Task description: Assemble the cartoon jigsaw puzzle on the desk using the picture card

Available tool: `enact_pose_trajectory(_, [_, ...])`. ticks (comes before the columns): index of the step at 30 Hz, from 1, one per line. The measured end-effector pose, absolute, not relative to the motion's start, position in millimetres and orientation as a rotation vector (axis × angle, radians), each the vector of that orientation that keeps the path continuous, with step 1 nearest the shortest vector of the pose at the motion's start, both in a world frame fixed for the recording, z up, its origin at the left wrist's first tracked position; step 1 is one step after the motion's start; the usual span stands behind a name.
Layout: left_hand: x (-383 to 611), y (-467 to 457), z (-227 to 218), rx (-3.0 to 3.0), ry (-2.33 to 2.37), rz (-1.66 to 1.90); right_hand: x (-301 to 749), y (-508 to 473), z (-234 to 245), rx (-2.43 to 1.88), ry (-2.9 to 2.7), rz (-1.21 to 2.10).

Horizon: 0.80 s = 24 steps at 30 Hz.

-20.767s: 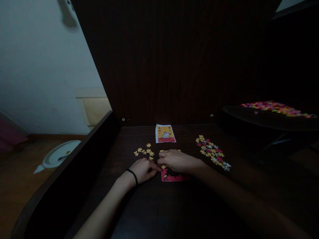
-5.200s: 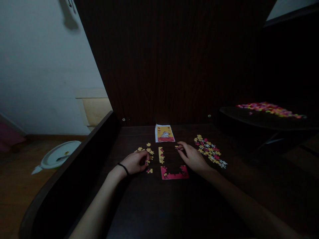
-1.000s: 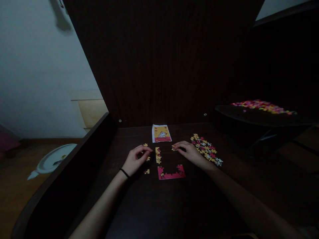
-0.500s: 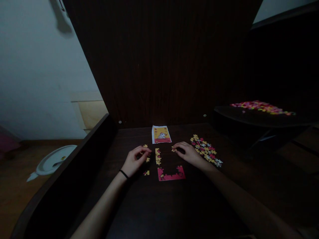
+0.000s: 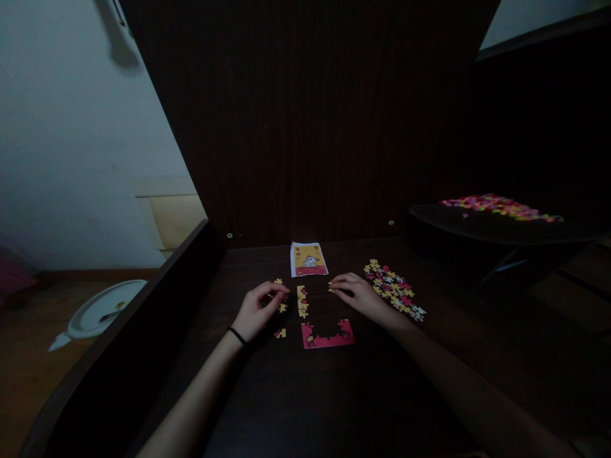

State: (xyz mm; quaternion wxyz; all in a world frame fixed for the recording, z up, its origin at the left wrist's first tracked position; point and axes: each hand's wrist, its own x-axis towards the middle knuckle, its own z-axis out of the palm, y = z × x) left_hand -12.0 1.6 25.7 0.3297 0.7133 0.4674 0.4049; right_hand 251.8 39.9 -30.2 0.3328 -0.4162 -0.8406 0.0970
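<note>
My left hand [image 5: 256, 310], with a dark band at the wrist, is closed in a pinch over several loose yellow jigsaw pieces [image 5: 282, 308]. Whatever sits between its fingertips is too small to make out. Across from it, my right hand [image 5: 359, 295] has its thumb and fingers closed on a small yellow puzzle piece [image 5: 331, 288] at the table surface. Between the hands lies a joined yellow puzzle strip [image 5: 301, 301]. Nearer to me is a joined pink puzzle section [image 5: 328, 342], U-shaped. A loose yellow and pink piece [image 5: 281, 333] lies below my left hand.
A picture sheet [image 5: 309, 259] with a white animal lies at the back of the dark table [image 5: 286, 401]. Right of my right hand spreads a pile of loose pieces [image 5: 394, 289]. Colourful pieces [image 5: 501, 207] cover a side surface. A raised board [image 5: 138, 324] edges the left.
My right fingers have closed further over the yellow piece, which now shows less. My left hand stays nearly still. The view has shifted slightly.
</note>
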Motion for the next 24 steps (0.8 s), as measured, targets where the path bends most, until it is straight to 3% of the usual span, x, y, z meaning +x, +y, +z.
enact_pose_trajectory(24, [-12.0, 1.8, 25.5, 1.882, 1.202, 1.035, 252.3, 42.1, -28.2, -1.069, -2.170, 0.302])
